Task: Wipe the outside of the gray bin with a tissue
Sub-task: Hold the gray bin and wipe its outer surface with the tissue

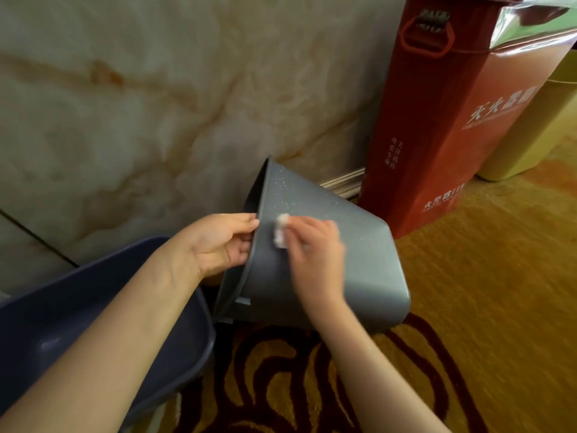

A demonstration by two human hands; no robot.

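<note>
Gray bin [327, 260] tipped on its side on the patterned carpet [484, 276], mouth facing left toward the marble wall [140, 104], base toward the right; left hand [221, 242] clamps the rim, fingers curled over the edge; right hand [315, 248] pinches a small wadded white tissue [281, 231] flat against the upper side wall just beside the rim, hand blurred, so mid-stroke by my read.

Doing it well: keep the left hand firm on the rim so the bin does not roll or slide; press the wad flat and stroke rim-to-base in overlapping passes; pale specks [290, 195] scattered on the wall above the tissue look unwiped, so work up there next; rotate the bin to reach the side lying on the carpet; refold the tissue when it soils, it is small and likely to shred if wet.

Surface: smooth matte plastic, should wipe easily; specks may be dried droplets or dust, cannot tell.

Room: carpet gold with dark red swirls; dark blue bin [109, 323] under the left forearm at lower left; red fire-extinguisher box [437, 135] standing against the wall, right of the gray bin; yellow bin [537, 135] behind that, partly cut off.
</note>
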